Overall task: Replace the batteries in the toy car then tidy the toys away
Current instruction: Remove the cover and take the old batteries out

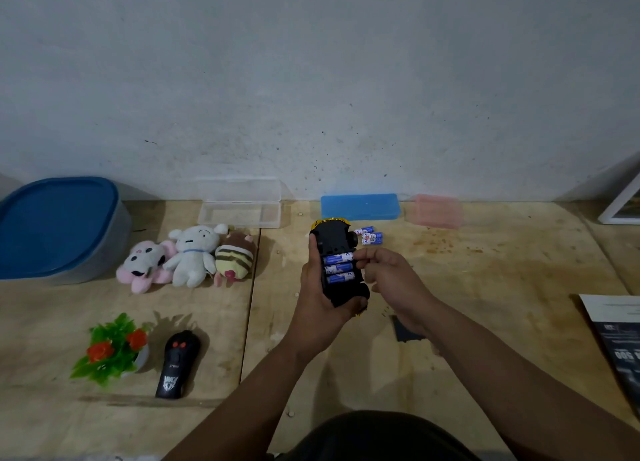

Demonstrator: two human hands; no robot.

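My left hand (317,294) grips the yellow toy car (337,240) upside down, its black underside facing me. The battery bay is uncovered and holds three blue batteries (339,267) side by side. My right hand (384,273) is at the car's right side, its fingertips on the right ends of the batteries. Two loose blue batteries (370,236) lie on the wooden floor just beyond the car. A flat black piece (406,329), perhaps the bay cover, lies on the floor under my right forearm.
Three plush toys (188,254) lie in a row at the left. A black remote control (178,363) and a small fake plant (112,349) are nearer me. A blue-lidded tub (57,225), a clear case (240,202), a blue case (360,206) and a pink case (438,211) line the wall.
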